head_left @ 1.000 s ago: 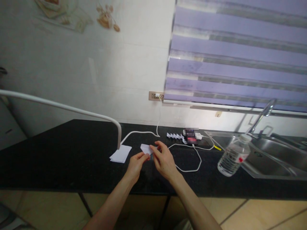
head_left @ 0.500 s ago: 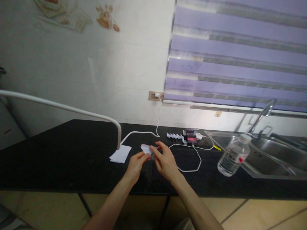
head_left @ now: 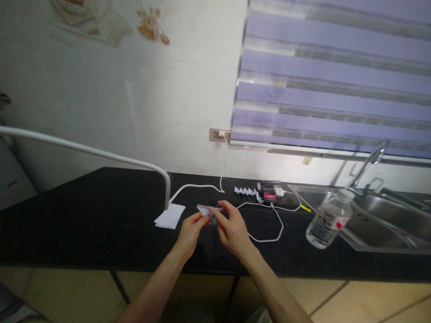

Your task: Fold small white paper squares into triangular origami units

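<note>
A small folded piece of white paper [head_left: 204, 210] is held over the black counter between my two hands. My left hand [head_left: 191, 231] pinches its lower edge between thumb and fingers. On the other side, my right hand [head_left: 230, 224] is closed on the paper's right part, with the fingertips over it. My fingers hide much of the paper. To the left lies a small stack of white paper sheets [head_left: 170, 216]. Beyond my right hand, several folded white paper pieces [head_left: 245, 191] stand in a row.
A blurred-out object with cables [head_left: 269, 192] lies behind my right hand. A white cable [head_left: 266, 241] loops over the counter [head_left: 84, 224]. A clear water bottle [head_left: 328, 220] stands beside the steel sink [head_left: 377, 224]. A white bent tube [head_left: 117, 157] reaches in from the left.
The folded paper has tilted a little between my fingers and shows a narrower face. Both hands stay in nearly the same place.
</note>
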{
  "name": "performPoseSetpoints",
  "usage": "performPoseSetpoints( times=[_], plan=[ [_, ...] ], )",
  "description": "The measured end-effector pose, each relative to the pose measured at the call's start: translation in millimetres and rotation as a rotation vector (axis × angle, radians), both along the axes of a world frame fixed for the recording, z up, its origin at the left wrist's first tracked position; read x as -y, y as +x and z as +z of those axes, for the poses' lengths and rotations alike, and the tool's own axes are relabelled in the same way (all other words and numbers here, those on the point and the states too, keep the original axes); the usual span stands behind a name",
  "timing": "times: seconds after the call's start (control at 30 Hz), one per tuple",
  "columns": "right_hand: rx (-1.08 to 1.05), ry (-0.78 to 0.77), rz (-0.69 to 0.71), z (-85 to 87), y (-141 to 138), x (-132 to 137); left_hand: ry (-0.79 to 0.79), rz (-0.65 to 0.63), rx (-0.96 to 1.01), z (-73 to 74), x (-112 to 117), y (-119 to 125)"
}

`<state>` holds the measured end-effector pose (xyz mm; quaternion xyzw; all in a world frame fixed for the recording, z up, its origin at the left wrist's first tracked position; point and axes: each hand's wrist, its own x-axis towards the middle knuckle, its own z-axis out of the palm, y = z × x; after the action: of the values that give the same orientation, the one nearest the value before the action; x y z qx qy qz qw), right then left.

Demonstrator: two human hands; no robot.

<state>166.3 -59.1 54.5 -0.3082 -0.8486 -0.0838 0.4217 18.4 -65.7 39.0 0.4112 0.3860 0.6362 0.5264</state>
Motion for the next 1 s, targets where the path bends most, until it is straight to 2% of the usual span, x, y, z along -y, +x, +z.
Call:
performPoseSetpoints(
  times=[0.1, 0.17, 0.33, 0.47, 0.6, 0.73, 1.0],
  plan=[
    [-0.053, -0.023, 0.026, -0.8, 0, 0, -0.026, -0.004, 0.042, 1.6, 1, -1],
    [-0.167, -0.088, 0.052, 0.0, -1, 0, -0.046, -0.022, 0.090, 3.1, 2, -2],
    [-0.511, -0.427, 0.152, 10.5, -4, -2, -0.064, -0.080, 0.111, 5.7, 4, -5],
    [-0.493, -0.759, 0.215, 20.7, -1, -7, -0.013, -0.104, -0.074, 6.7, 5, -9],
    [-0.394, -0.972, 0.320, 25.7, 4, -13, 0.035, -0.167, -0.239, 7.9, 6, -16],
    [-0.352, -1.041, 0.362, 28.3, 6, -16, 0.030, -0.229, -0.293, 9.0, 6, -21],
    [-0.378, -1.077, 0.369, 28.3, 5, -18, 0.017, -0.236, -0.285, 10.8, 8, -22]
  ],
)
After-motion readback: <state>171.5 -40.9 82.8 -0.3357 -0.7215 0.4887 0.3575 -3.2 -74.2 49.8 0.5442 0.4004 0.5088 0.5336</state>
